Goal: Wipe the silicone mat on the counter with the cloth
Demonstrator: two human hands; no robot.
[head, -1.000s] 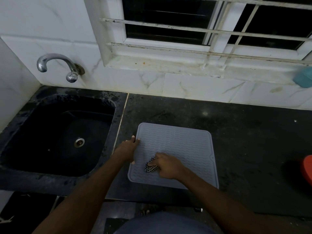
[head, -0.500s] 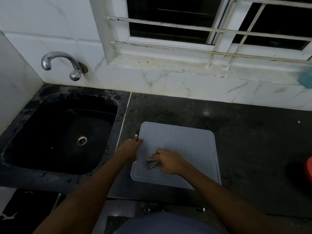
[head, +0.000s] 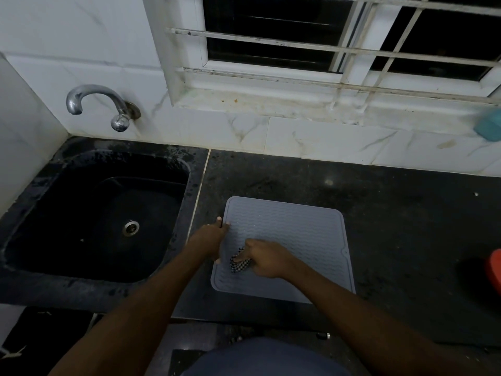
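A: Where's the silicone mat (head: 298, 240)?

B: Grey, ribbed, lying flat on the dark counter (head: 393, 226), near its front edge. The black sink (head: 95, 213) is at the mat's 9 o'clock, with a chrome tap (head: 95, 104) on the wall tiles towards 10.

A: And the cloth (head: 240, 263)?

B: Checked black and white, bunched small, on the mat's 8 o'clock part. The right hand (head: 267, 260) has its fingers curled round it in a pinching grip and holds it down on the ribs.

A: Left hand (head: 210, 238)?

B: Lying along the mat's 9 o'clock edge, fingertips on the rim. I can't tell whether its grip pinches the rim or only presses on it.

A: Anything else?

B: A teal object (head: 490, 126) on the window ledge at 2 o'clock and a red object (head: 494, 270) at 3, both cut off by the frame.
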